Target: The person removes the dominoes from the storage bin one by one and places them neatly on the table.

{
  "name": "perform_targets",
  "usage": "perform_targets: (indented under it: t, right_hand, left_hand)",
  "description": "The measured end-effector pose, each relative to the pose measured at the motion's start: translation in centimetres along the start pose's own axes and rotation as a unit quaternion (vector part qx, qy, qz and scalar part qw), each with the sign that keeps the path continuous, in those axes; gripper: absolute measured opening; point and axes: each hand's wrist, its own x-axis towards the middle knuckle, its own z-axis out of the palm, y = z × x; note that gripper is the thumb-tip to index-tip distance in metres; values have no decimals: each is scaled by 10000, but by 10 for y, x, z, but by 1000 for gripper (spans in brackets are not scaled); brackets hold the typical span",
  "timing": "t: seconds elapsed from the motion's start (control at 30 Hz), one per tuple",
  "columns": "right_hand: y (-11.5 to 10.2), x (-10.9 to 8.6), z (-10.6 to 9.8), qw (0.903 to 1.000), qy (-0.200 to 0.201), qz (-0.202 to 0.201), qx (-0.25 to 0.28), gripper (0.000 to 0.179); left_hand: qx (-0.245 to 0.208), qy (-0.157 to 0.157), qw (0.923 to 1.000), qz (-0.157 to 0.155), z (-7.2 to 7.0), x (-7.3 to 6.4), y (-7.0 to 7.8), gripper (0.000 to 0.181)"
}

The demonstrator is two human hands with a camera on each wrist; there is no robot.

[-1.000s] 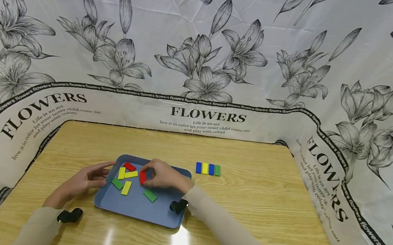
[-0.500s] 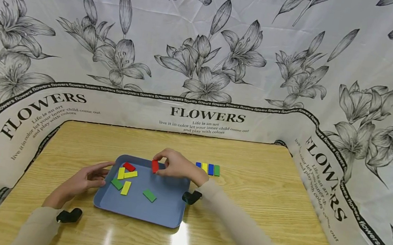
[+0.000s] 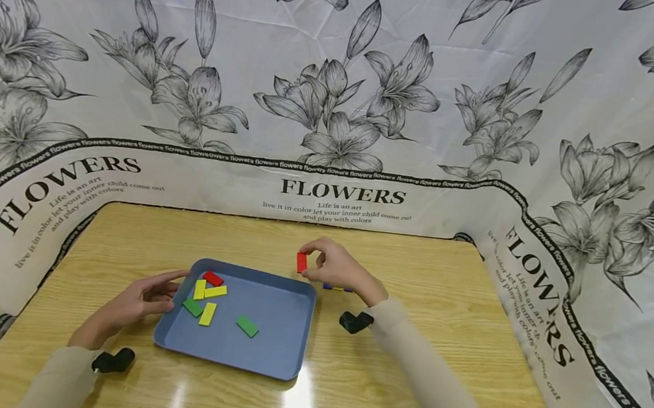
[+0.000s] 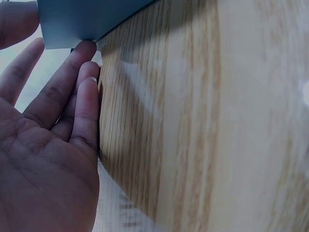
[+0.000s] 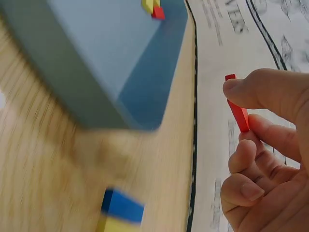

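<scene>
At centre, a red block [image 3: 301,263] is pinched by the right hand [image 3: 339,268] near a row [image 5: 122,209] seemingly begun, with six blocks [image 3: 207,314] left in the lower-left tray [image 3: 279,319], touched by the spread left hand [image 3: 133,304].

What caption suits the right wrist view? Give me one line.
Red block pinched in the right grip; blue block, yellow block and tray on the table.
</scene>
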Motion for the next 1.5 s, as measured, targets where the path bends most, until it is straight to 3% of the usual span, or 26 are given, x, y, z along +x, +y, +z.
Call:
perform_targets:
  t: [0.2,0.47,0.83,1.5]
  right_hand:
    - [27,-19,-16,9987,263,430,38,49]
    - [51,-45,-34,9969,476,626,-80,48]
    - [79,-73,-39,9926,634,1033,0,46]
    - [109,-87,-32,9863,794,1429,202,48]
  left_hand:
    - [169,58,9998,0,1,-1,-1,65]
    - [156,81,9998,-91,2,1,-6,65]
    - [174,89,9997,-126,1,0,-1,66]
    - [246,95,9996,-54,0,-1,3,65]
